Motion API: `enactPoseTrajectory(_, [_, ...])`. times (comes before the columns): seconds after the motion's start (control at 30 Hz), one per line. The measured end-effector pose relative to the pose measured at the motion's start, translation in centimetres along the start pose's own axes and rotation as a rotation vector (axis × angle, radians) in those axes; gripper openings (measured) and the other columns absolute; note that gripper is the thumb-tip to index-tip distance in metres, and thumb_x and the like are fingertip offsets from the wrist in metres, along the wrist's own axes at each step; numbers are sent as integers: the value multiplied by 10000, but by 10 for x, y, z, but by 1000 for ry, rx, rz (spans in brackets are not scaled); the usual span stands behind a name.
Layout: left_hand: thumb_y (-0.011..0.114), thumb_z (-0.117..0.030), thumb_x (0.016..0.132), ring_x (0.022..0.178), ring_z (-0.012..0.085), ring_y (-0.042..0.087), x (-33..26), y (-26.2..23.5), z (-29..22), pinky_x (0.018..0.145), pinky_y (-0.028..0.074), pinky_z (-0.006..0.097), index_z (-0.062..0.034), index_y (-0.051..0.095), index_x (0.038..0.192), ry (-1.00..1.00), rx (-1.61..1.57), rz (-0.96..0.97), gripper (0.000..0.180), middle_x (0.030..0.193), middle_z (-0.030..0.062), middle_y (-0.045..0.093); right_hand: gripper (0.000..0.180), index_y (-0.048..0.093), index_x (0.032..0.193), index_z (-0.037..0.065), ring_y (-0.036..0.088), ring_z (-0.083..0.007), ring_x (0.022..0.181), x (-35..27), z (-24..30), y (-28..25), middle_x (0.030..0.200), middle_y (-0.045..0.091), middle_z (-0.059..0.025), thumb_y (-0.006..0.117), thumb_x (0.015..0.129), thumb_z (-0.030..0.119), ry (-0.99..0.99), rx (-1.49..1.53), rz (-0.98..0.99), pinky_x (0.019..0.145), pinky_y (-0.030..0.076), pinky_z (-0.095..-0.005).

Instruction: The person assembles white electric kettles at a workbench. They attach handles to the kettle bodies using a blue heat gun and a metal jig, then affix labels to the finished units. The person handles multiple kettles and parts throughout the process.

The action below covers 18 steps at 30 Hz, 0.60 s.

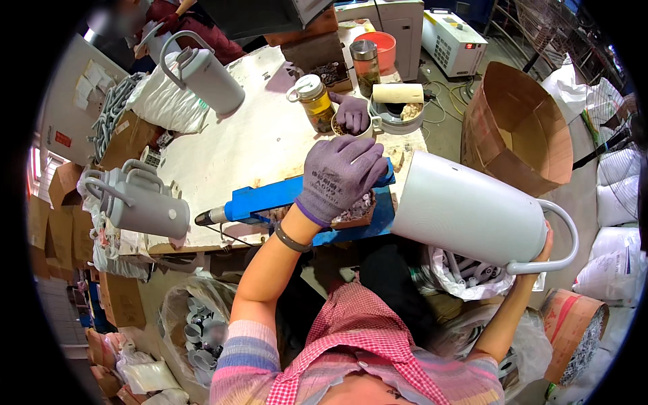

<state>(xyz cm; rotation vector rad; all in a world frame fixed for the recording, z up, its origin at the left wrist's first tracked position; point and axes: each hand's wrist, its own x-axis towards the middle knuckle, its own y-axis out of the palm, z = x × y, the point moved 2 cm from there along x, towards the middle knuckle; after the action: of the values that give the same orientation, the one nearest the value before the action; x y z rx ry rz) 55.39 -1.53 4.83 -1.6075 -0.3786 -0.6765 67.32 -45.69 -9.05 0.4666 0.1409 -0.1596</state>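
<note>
head view: the left hand (337, 177), in a purple-grey knit glove, lies palm down with its fingers (364, 156) curled together over the blue tool (270, 197) on the pale surface (236, 145); the fingers press on the tool's top rather than wrap fully around it. just under and to the right of those fingers sits a small heap of loose small parts (358, 206) on the blue base. the right hand (543, 248) is low at the right, its fingers clamped on the curved handle (565, 236) of a large light-grey jug body (472, 212), which is held tilted, its closed end pointing toward the left hand and almost touching the blue tool's right end. beyond the left fingers, farther across the surface, a second gloved hand (351, 111) belonging to another person rests at a white cup (361, 128). near it stand a yellow-filled jar (316, 101) and a steel-lidded glass bottle (365, 64). to the left of the left fingers, two more grey jugs (138, 202) lie on their sides at the surface's edge, and another grey jug (206, 74) lies far across. below the right hand, a white bag of grey handles (466, 273) is open.
</note>
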Motion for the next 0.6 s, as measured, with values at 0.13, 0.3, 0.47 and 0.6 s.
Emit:
enactPoseTrajectory(0.13, [764,-224,813,841,230,680,-9,15,8,703,538,341,-69,728,947,-44,-64,-86,208,959,56,718,469,541,1306,84,634,-216,1081,14,1,8,1205,644,-81,404,1028,436,-44,-38,33,934,520,-371])
enactPoseTrajectory(0.3, [710,-207,864,876,268,698,-18,21,17,785,556,362,-69,741,1013,-135,-283,33,205,1017,107,731,475,535,1310,87,639,-219,1070,15,-2,0,1203,645,-84,409,1025,445,-57,-74,58,920,527,-372])
enactPoseTrajectory(0.47, [719,-184,857,881,290,699,-19,23,19,794,555,365,-62,734,1054,-215,-357,65,233,993,124,731,484,531,1316,84,635,-223,1084,14,-3,-10,1207,643,-92,402,1026,449,-31,-90,79,932,521,-373])
enactPoseTrajectory(0.6, [701,-130,875,849,299,702,-23,20,23,777,558,364,-63,722,1104,-207,-349,53,239,956,151,727,493,529,1321,78,628,-232,1100,3,-4,-1,1220,640,-96,402,1025,450,-9,-19,36,944,512,-377])
